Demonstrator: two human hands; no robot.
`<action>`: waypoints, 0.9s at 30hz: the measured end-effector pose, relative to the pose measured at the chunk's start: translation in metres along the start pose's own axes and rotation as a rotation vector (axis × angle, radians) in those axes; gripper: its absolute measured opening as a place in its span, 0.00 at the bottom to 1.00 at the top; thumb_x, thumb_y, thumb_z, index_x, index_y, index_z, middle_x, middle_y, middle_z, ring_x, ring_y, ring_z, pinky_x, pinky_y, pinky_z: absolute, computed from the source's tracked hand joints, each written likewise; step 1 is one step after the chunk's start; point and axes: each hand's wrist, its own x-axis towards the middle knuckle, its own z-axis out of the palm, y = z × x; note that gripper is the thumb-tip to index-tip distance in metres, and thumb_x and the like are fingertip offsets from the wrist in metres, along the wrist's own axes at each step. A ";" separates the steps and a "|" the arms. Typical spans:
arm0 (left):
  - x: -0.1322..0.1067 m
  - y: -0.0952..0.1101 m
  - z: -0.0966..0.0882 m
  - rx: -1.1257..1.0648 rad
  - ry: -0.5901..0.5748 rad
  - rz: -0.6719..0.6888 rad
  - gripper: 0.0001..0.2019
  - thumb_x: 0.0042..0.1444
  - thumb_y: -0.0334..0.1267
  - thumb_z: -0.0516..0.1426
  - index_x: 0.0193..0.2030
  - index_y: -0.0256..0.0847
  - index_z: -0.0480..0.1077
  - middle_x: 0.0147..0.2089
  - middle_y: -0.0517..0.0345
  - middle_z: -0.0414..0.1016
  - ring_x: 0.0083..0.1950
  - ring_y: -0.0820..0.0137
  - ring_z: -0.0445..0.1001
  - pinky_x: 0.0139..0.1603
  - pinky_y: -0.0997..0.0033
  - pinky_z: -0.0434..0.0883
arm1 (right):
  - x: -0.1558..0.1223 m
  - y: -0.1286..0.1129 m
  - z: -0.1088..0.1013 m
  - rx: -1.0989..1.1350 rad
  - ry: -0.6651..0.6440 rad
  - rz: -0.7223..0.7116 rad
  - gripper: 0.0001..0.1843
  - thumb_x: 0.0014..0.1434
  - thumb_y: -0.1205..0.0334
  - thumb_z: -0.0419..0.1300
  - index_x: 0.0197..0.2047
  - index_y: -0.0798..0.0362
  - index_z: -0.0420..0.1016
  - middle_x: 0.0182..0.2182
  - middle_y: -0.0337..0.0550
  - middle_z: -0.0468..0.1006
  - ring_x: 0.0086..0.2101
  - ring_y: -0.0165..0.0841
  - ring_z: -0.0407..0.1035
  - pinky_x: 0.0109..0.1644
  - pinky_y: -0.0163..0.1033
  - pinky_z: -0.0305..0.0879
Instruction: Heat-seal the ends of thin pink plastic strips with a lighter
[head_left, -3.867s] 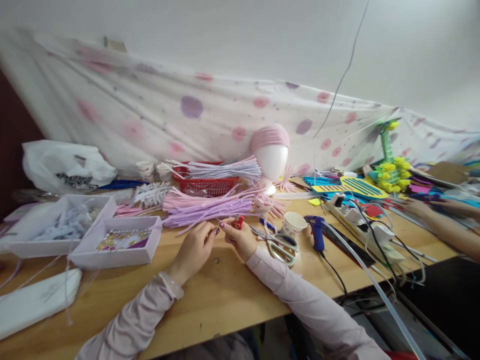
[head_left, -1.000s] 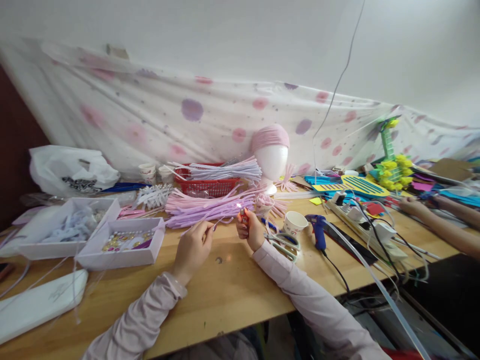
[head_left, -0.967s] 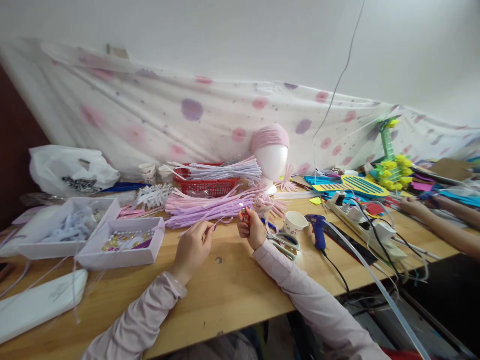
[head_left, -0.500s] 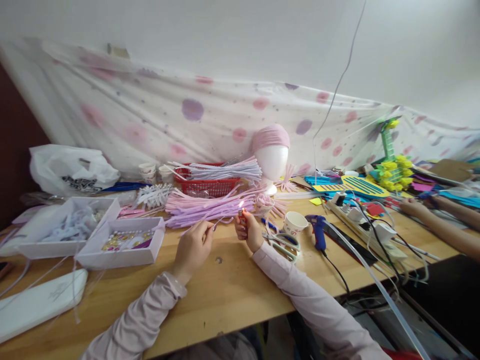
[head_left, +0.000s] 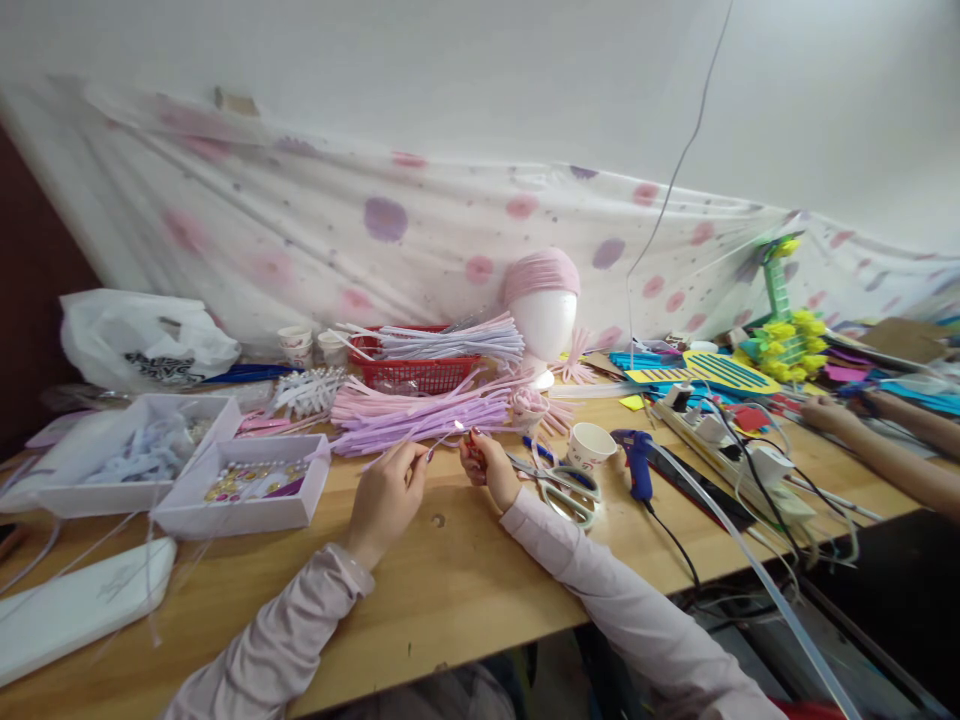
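Observation:
Between the pinched thumb and fingers of my left hand [head_left: 388, 500] is a thin lilac ribbon [head_left: 442, 445], its loose end pointing right. My right hand [head_left: 492, 472] is wrapped round a red lighter [head_left: 472, 440], which tilts left with a small flame [head_left: 459, 426] burning close to the ribbon's end. Whether the flame touches the ribbon I cannot tell. Behind both hands lie bundles of purple pipe cleaners [head_left: 420, 425] and pink pipe cleaners [head_left: 390, 400]. Scissors [head_left: 570, 495] rest just right of my right hand.
A paper cup [head_left: 591, 445], a blue glue gun [head_left: 637, 465] and a power strip [head_left: 705, 440] with cables are on the right. White boxes [head_left: 247, 515] hold beads and trims at left. A red basket [head_left: 412, 376] and foam head [head_left: 544, 320] stand behind. Another person's hands [head_left: 832, 415] work far right.
My right hand has moved slightly left and tipped the lit lighter toward the ribbon, bringing the flame closer to its end. My left hand has stayed in place.

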 end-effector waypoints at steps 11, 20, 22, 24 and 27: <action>0.000 0.000 0.000 0.015 0.000 -0.002 0.08 0.59 0.35 0.48 0.34 0.41 0.68 0.29 0.59 0.72 0.29 0.72 0.69 0.31 0.74 0.63 | 0.003 -0.018 -0.011 0.260 0.149 -0.005 0.19 0.50 0.44 0.52 0.24 0.51 0.56 0.13 0.27 0.48 0.13 0.22 0.36 0.18 0.32 0.29; 0.000 0.000 0.001 -0.003 0.001 0.000 0.08 0.59 0.35 0.49 0.34 0.40 0.68 0.30 0.59 0.73 0.30 0.72 0.70 0.31 0.74 0.62 | 0.003 -0.004 -0.006 0.151 0.054 0.046 0.19 0.47 0.44 0.54 0.23 0.51 0.57 0.14 0.27 0.49 0.14 0.21 0.36 0.19 0.32 0.28; 0.000 0.000 0.001 -0.004 0.001 0.000 0.08 0.60 0.35 0.49 0.35 0.40 0.68 0.30 0.59 0.73 0.30 0.72 0.70 0.32 0.74 0.62 | 0.003 0.000 -0.005 0.124 0.039 0.038 0.19 0.47 0.44 0.54 0.23 0.52 0.57 0.14 0.27 0.49 0.14 0.21 0.36 0.19 0.32 0.28; 0.000 0.000 0.000 0.002 0.000 -0.002 0.08 0.60 0.36 0.49 0.35 0.40 0.68 0.30 0.59 0.73 0.29 0.72 0.69 0.32 0.74 0.62 | 0.003 0.003 -0.003 0.096 0.030 0.030 0.20 0.47 0.43 0.54 0.23 0.52 0.57 0.14 0.28 0.48 0.15 0.21 0.37 0.19 0.32 0.28; 0.000 0.001 0.000 0.011 -0.002 0.004 0.08 0.60 0.36 0.49 0.34 0.40 0.68 0.30 0.59 0.72 0.29 0.72 0.69 0.32 0.74 0.62 | 0.002 0.005 -0.002 0.050 0.026 0.016 0.21 0.47 0.42 0.54 0.22 0.52 0.57 0.14 0.28 0.48 0.15 0.21 0.37 0.19 0.33 0.29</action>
